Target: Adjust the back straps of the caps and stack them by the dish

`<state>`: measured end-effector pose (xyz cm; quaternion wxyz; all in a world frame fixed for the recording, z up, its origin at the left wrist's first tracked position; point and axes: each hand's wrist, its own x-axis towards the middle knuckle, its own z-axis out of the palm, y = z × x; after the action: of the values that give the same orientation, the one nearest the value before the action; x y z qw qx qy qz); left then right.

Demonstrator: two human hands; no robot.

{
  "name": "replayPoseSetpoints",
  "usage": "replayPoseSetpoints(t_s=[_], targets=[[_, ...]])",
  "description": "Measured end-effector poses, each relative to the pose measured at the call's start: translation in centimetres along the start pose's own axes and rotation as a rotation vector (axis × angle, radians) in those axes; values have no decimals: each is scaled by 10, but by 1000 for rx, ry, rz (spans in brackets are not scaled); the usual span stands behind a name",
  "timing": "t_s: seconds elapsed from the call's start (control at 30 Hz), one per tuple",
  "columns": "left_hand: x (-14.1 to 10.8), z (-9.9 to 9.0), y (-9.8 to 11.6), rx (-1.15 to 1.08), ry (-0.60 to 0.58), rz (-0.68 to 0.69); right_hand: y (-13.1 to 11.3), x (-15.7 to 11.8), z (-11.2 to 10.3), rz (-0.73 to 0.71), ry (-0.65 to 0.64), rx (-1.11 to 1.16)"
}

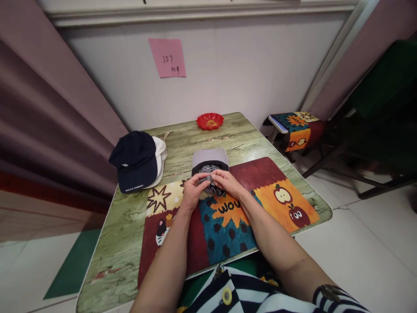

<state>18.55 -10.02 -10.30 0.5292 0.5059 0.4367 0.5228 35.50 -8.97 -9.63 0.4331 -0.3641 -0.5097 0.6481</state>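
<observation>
A baseball cap [210, 156] with a light grey-purple brim and a dark inside lies upside down at the middle of the table, its brim pointing away from me. My left hand [195, 189] pinches the strap at the cap's near edge from the left. From the right, my right hand [226, 182] pinches the same strap, its fingertips close to the left hand's. A small buckle seems to sit between the fingertips, partly hidden by them. Beneath the cap and both forearms spreads a colourful patterned mat [228, 234].
Stacked caps, a navy one [135, 158] over white [160, 158], rest at the table's left edge. A red scalloped dish [210, 121] sits at the back of the wooden-patterned table [182, 134]. A pink note [167, 58] is on the wall; a stool [295, 130] stands right.
</observation>
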Motion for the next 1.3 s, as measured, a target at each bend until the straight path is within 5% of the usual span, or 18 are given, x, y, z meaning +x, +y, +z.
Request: replayPoseSetpoints(t_s=[0.4, 0.57, 1.07, 1.3], targets=[[-4, 5, 9, 20, -14, 65, 0, -5, 1, -95, 14, -118], [-3, 2, 8, 138, -16, 128, -5, -10, 2, -241, 18, -278], [-1, 1, 13, 33, 89, 39, -3, -9, 0, -465, 121, -569], [-2, -6, 20, 26, -3, -45, 2, -7, -2, -414, 186, -560]])
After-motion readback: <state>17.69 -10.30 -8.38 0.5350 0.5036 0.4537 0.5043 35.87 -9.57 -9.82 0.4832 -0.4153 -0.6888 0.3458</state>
